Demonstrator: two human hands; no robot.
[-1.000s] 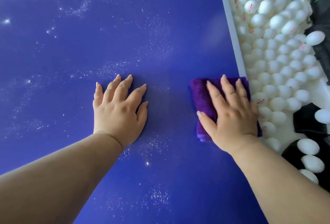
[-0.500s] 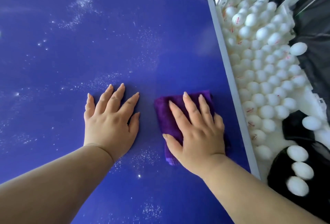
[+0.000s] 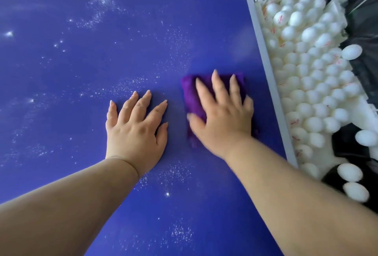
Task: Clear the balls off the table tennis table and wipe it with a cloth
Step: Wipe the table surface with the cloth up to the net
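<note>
Cloth (image 3: 191, 96), purple and folded into a thick pad, lies flat on the blue table (image 3: 61, 61) beneath the right hand (image 3: 223, 112), whose fingers are straight and spread, pressing down rather than gripping; its long axis runs away from the person, roughly parallel to the grey side edge of the table (image 3: 272, 84), which stands near on its right. The left hand (image 3: 136, 127) rests flat and open on the bare surface just beside the cloth, on its left, holding nothing and seemingly bracing.

White specks (image 3: 98, 10) are scattered mostly to the left of and beyond both hands, with more patches nearer the person; so the uncleaned ground lies chiefly leftward and forward of the cloth, and the left hand sits between the cloth and much of it. The right hand is blurred, so exactly how its thumb meets the cloth I cannot say; it is probably mid-stroke.

Balls (image 3: 319, 84), white and many, are heaped off the table past the edge; none shows on the blue surface in view, so clearing looks finished here and wiping is the step in hand.
</note>
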